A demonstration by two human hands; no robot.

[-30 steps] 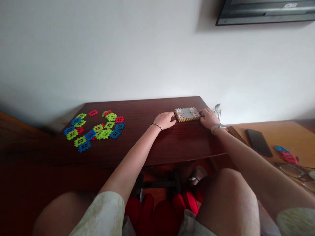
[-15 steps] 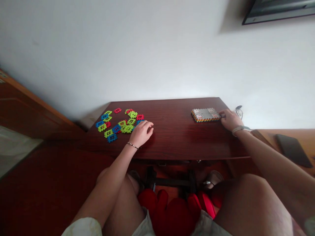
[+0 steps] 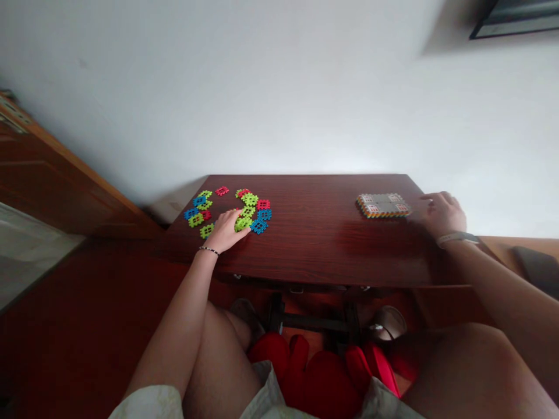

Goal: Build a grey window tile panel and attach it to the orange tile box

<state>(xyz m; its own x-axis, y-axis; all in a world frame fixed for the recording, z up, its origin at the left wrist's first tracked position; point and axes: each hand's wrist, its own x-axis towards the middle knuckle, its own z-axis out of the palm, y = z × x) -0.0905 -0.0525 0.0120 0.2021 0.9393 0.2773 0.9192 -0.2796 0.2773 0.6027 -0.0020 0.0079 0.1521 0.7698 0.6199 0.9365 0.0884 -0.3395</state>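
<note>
My left hand (image 3: 227,229) lies over the loose puzzle pieces at the left of the table, thumb and fingers apart, its fingertips on a green piece (image 3: 244,223). These flat notched pieces have window-like openings; to the hand's right are blue pieces (image 3: 259,226) and a red piece (image 3: 264,204), and more are partly covered by the hand. A neat rectangular stack of interlocking pieces (image 3: 383,203), grey on top with coloured layers below, sits at the table's right. Beyond its right edge hovers my right hand (image 3: 444,216), slightly blurred, fingers stretched out, holding nothing.
The dark brown table (image 3: 314,244) stands against a white wall (image 3: 279,87). A lower wooden surface with a dark flat object (image 3: 535,265) adjoins at the right. A wooden door (image 3: 35,169) is at the left. Below are my knees and a red cushioned object (image 3: 323,378).
My left hand has moved left onto the loose pieces. The right hand has come away from the stack toward the right. The view has shifted slightly left.
</note>
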